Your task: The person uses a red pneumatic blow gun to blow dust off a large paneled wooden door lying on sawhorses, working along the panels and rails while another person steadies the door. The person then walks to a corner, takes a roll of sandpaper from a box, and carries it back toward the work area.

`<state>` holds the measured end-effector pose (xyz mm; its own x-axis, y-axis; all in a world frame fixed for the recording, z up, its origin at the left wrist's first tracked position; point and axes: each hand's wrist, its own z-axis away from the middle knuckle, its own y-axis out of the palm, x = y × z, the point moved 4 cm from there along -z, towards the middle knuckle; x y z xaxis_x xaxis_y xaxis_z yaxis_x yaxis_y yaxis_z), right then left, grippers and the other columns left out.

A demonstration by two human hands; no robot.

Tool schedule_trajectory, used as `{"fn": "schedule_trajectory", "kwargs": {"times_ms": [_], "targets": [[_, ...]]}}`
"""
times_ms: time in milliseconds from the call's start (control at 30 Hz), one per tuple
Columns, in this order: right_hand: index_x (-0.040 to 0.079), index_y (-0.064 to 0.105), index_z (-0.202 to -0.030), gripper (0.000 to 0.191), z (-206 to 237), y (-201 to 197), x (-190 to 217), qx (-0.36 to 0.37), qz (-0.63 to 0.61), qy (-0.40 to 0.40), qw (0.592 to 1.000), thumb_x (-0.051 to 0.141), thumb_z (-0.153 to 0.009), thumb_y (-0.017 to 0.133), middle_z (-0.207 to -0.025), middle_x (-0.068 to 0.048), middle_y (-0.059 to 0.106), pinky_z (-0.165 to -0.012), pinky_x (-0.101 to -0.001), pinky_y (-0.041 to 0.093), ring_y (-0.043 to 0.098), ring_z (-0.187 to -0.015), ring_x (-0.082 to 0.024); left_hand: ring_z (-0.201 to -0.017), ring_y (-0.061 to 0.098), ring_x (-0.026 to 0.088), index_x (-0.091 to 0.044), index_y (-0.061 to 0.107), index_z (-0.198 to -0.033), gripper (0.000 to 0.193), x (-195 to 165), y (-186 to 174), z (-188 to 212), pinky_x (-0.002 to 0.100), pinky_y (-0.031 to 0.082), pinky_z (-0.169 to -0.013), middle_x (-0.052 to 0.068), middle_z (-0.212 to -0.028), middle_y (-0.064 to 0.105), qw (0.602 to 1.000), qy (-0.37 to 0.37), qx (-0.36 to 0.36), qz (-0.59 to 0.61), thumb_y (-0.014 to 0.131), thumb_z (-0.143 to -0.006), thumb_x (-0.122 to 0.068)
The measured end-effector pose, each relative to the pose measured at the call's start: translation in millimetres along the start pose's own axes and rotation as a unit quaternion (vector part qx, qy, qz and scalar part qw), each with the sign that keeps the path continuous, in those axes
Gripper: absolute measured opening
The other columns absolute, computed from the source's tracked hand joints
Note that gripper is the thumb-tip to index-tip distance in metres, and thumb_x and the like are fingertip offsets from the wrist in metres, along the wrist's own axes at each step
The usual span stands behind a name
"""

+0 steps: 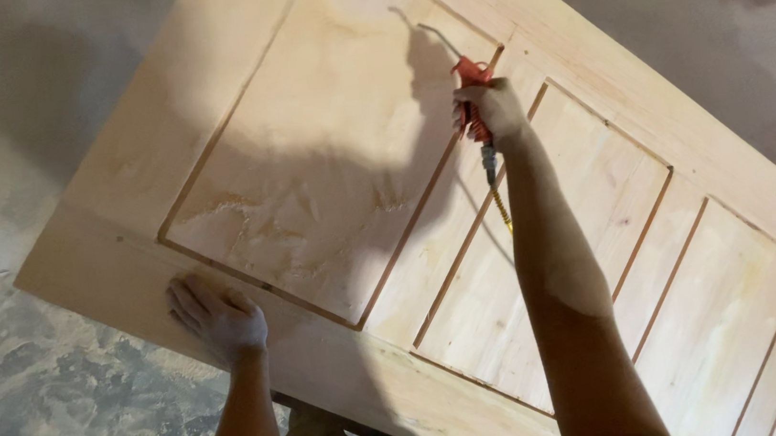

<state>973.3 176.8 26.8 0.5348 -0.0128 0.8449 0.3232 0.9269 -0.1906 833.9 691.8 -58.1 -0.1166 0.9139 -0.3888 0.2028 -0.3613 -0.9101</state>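
A pale unfinished wooden door [583,63] with recessed panels lies flat below me, running from upper left to lower right. My right hand [490,113] is closed around a red air blow gun [470,80] with a thin metal nozzle, held over the large square panel [305,159]. A yellow coiled hose [500,204] hangs from the gun's base along my forearm. My left hand [218,318] rests flat, fingers spread, on the door's near frame rail. Light streaks of sawdust lie on the square panel.
The dusty concrete floor [53,417] surrounds the door, with dark patches at lower left. Narrow vertical slat panels [705,310] fill the door's right part. The door's support underneath is mostly hidden.
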Motion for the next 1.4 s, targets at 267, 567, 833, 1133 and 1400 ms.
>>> {"fn": "schedule_trajectory", "kwargs": {"times_ms": [267, 567, 833, 1133, 1400], "targets": [[-0.012, 0.068, -0.087, 0.02, 31, 99, -45, 0.082, -0.005, 0.018, 0.996, 0.008, -0.087, 0.071, -0.069, -0.017, 0.068, -0.047, -0.0366, 0.054, 0.066, -0.053, -0.023, -0.153, 0.028, 0.049, 0.008, 0.037, -0.157, 0.064, 1, -6, -4, 0.063, 0.02, -0.126, 0.033, -0.163, 0.032, 1.0, -0.022, 0.012, -0.004, 0.047, -0.102, -0.023], [0.004, 0.065, -0.105, 0.018, 82, 23, -62, -0.022, -0.005, 0.016, 1.0, 0.012, -0.091, 0.059, -0.069, -0.01, 0.066, -0.037, -0.03, 0.038, 0.058, -0.05, -0.019, -0.154, 0.027, 0.049, 0.009, 0.036, -0.158, 0.066, 6, -8, -7, 0.062, 0.019, -0.126, 0.034, -0.165, 0.032, 0.999, -0.019, 0.016, 0.035, 0.045, -0.102, -0.024], [0.004, 0.065, -0.09, 0.013, 108, -83, -116, -0.094, -0.076, 0.081, 0.989, 0.016, -0.092, 0.061, -0.068, -0.008, 0.062, -0.037, -0.0313, 0.039, 0.055, -0.047, -0.019, -0.156, 0.025, 0.049, 0.01, 0.037, -0.16, 0.064, 1, -8, 2, 0.064, 0.019, -0.128, 0.035, -0.166, 0.03, 0.999, -0.008, 0.003, 0.036, 0.046, -0.106, -0.024], [-0.003, 0.068, -0.089, 0.014, 161, 11, -172, 0.041, -0.124, 0.132, 0.983, 0.011, -0.089, 0.063, -0.069, -0.013, 0.066, -0.051, -0.0374, 0.053, 0.065, -0.056, -0.026, -0.159, 0.018, 0.048, 0.012, 0.03, -0.162, 0.066, 1, -13, 2, 0.061, 0.011, -0.13, 0.035, -0.168, 0.024, 0.998, -0.02, 0.035, 0.039, 0.046, -0.109, -0.022], [-0.008, 0.068, -0.09, 0.023, 231, 106, -191, 0.127, -0.06, 0.122, 0.983, 0.013, -0.095, 0.059, -0.069, -0.016, 0.068, -0.047, -0.0336, 0.048, 0.064, -0.054, -0.023, -0.157, 0.019, 0.047, 0.011, 0.034, -0.159, 0.065, -1, -28, -2, 0.059, 0.011, -0.129, 0.031, -0.167, 0.028, 0.997, -0.036, 0.047, 0.048, 0.049, -0.105, -0.023]]}}
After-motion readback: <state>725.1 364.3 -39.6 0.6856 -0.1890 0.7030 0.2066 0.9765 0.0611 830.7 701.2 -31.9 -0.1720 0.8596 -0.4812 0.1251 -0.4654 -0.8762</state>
